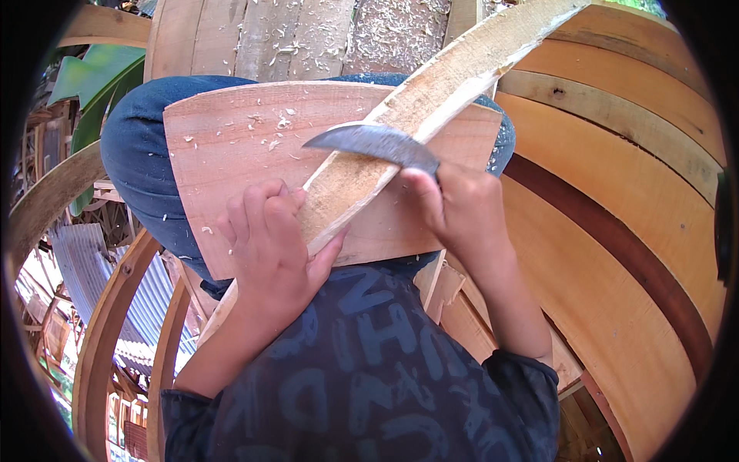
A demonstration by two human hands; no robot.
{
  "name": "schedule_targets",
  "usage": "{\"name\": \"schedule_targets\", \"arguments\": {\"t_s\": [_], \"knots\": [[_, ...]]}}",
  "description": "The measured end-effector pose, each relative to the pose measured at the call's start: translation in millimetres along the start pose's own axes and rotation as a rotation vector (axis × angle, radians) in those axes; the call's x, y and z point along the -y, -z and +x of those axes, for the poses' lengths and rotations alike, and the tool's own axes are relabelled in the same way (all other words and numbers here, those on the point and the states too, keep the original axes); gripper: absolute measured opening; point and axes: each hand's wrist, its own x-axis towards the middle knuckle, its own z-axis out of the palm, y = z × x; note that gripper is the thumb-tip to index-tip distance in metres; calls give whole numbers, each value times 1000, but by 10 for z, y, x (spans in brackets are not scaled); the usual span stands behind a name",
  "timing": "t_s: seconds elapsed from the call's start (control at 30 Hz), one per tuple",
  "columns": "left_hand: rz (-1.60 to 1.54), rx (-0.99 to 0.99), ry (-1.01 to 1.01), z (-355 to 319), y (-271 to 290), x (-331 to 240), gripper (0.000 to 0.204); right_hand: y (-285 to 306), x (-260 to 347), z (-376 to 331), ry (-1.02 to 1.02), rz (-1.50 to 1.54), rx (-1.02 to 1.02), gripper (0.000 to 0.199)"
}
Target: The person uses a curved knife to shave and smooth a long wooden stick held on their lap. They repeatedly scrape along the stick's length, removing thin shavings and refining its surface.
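A long, pale bamboo-like strip (454,83) runs slantwise from my lap up to the top right. It rests across a flat wooden board (223,154) on my thighs. My left hand (269,231) is wrapped round the strip's lower part, thumb on its right edge. In my right hand (462,204) is a knife with a curved, hooked blade (373,142); its handle is hidden in my fist. The blade lies across the strip, its tip pointing left past the edge. A few shavings (283,122) are scattered on the board.
Planks (285,35) strewn with shavings lie beyond my knees. Curved wooden planking (608,223) rises on my right. Bent wooden ribs (115,323) stand at my left, with corrugated sheets (146,292) and a large green leaf (100,73) past them.
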Motion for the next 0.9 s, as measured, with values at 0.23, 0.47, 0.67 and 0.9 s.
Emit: {"name": "schedule_targets", "arguments": {"t_s": [0.23,0.47,0.67,0.9], "knots": [[6,21,-5,52,34,14,66,98,-203,137,-214,-157,-92,53],[-4,15,2,33,18,11,65,204,-405,277,-447,198,-92,55],[-14,24,26,-23,22,10,66,22,-225,12,0,-75,-75,47],[-43,1,-9,0,-11,35,66,11,-257,87,-161,-98,-132,49]]}}
